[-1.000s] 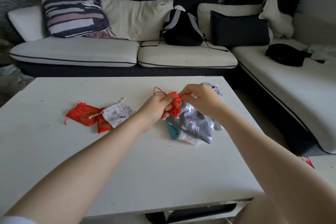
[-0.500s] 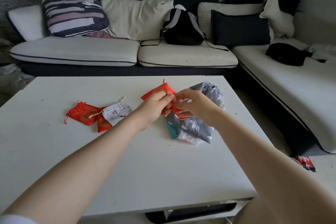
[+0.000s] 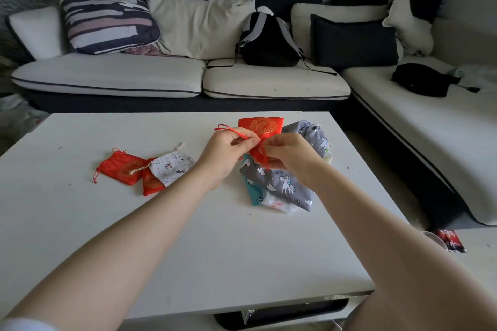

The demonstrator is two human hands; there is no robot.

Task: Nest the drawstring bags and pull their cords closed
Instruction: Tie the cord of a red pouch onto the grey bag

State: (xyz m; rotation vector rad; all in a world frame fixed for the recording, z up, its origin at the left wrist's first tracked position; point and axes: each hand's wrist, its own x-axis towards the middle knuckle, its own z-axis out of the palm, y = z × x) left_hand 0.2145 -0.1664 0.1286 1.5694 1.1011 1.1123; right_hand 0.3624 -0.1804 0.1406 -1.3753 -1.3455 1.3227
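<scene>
Above the table's middle, both hands hold a small red drawstring bag with a gold emblem, its bottom pointing away from me. My left hand pinches its red cord, whose loop sticks out to the left. My right hand pinches the bag's gathered mouth. Under the hands lies a grey unicorn-print bag on top of a teal bag and a white one. To the left lie two red bags and a white printed bag, overlapping.
The white table stands before a corner sofa with cushions, a black backpack and a black pouch. A red wrapper lies on the floor to the right.
The red bag has turned over so its gold-printed face now stands up behind my fingers. Both hands have stayed close together over the grey bag, still working at its cord.
</scene>
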